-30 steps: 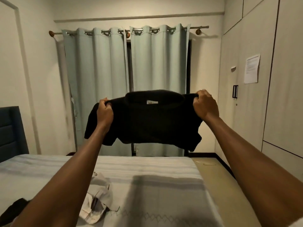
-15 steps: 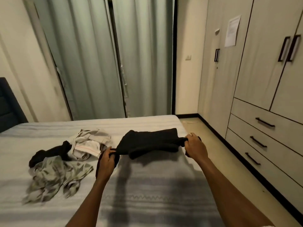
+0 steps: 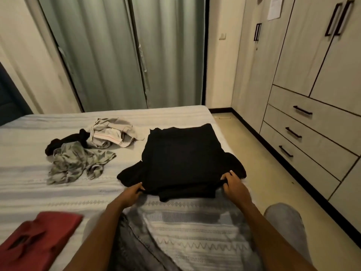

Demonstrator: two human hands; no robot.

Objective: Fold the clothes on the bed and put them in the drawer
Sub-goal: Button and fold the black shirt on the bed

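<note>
Since half a second back, one black shirt (image 3: 183, 159) got laid flat near the bed's (image 3: 58, 192) right edge. Left hand (image 3: 130, 195) and right hand (image 3: 235, 184) each pinched its near hem. Three loose garments (image 3: 86, 149) sat toward the far left, one red top (image 3: 37, 239) at the near-left corner.

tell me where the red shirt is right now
In the head view the red shirt lies on the bed at the bottom left corner, near the person's left forearm.

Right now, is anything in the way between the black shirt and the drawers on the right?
Nothing visible lies between them. The black shirt lies flat near the bed's right edge, both hands holding its near corners, and only bare floor separates the bed from the drawers. All three drawers are shut, though.
</note>
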